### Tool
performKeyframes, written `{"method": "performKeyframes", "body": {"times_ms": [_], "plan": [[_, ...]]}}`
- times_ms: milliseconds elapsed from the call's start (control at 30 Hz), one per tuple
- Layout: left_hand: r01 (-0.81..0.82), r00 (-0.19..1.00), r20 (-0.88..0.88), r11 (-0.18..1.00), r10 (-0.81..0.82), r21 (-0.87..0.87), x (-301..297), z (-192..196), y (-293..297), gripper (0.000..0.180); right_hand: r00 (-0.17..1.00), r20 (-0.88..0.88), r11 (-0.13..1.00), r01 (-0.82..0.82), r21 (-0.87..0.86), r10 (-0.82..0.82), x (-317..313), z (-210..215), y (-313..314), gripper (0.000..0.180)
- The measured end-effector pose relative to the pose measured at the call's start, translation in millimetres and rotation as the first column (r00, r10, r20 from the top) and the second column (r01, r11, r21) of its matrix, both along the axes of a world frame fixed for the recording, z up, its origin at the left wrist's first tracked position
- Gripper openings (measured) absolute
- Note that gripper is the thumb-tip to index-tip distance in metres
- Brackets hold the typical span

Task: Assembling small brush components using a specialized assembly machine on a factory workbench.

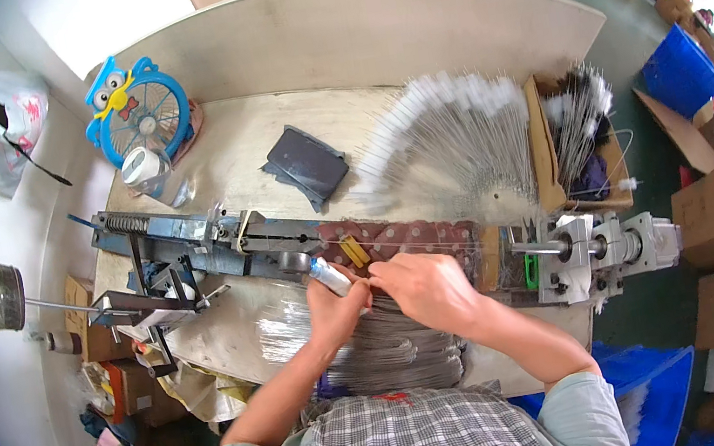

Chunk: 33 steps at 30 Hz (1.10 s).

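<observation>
Tube [328, 275] in my left hand [335, 316], near the wires [399, 362] on the table [244, 143]
That hand's wrapped round it; my right hand [432, 293] looks pinched, can't tell on what. Slack grip could drop it onto those wires, I reckon.

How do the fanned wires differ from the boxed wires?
The fanned wires lie spread across the bench; the boxed wires are bunched in the cardboard box. The fanned wires cover a wider area than the boxed wires. Both are thin, with white ends.
</observation>
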State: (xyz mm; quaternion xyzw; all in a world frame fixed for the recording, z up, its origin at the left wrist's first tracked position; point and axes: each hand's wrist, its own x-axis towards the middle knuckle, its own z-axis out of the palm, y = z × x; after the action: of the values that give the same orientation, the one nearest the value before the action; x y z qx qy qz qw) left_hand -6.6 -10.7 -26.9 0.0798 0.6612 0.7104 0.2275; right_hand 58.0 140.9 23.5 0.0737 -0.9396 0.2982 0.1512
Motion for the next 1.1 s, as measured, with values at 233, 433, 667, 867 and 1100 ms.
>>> {"method": "performKeyframes", "body": {"times_ms": [233, 433, 667, 867, 1100], "plan": [[0.077, 0.968, -0.173, 0.871, -0.181, -0.484, -22.7, 2.7, -38.7, 0.023, 0.988, -0.049, 0.989, 0.143, -0.029, -0.144, -47.8, -55.4, -19.8, 0.024], [-0.442, 0.83, 0.417, 0.893, 0.371, 0.084, -48.8, -23.3, -150.1, 0.025, 0.996, 0.093, 0.999, 0.004, -0.051, 0.0, -23.7, -31.5, -0.8, 0.019], [-0.58, 0.722, 0.52, 0.808, 0.456, 0.097, -60.2, -19.8, -192.3, 0.02, 0.987, 0.151, 0.991, -0.036, -0.13, 0.055, -23.9, -21.5, -3.8, 0.017], [-0.681, 0.661, 0.514, 0.725, 0.547, 0.104, -59.4, -27.1, -179.5, 0.012, 0.991, 0.129, 0.994, -0.031, -0.103, 0.044, -7.7, 11.2, -1.3, 0.023], [-0.261, 0.943, 0.279, 0.919, 0.179, 0.295, 10.5, 14.8, -52.7, 0.011, 0.989, -0.029, 0.987, 0.147, 0.06, -0.145, -16.5, 40.6, 34.5, 0.016]]}}
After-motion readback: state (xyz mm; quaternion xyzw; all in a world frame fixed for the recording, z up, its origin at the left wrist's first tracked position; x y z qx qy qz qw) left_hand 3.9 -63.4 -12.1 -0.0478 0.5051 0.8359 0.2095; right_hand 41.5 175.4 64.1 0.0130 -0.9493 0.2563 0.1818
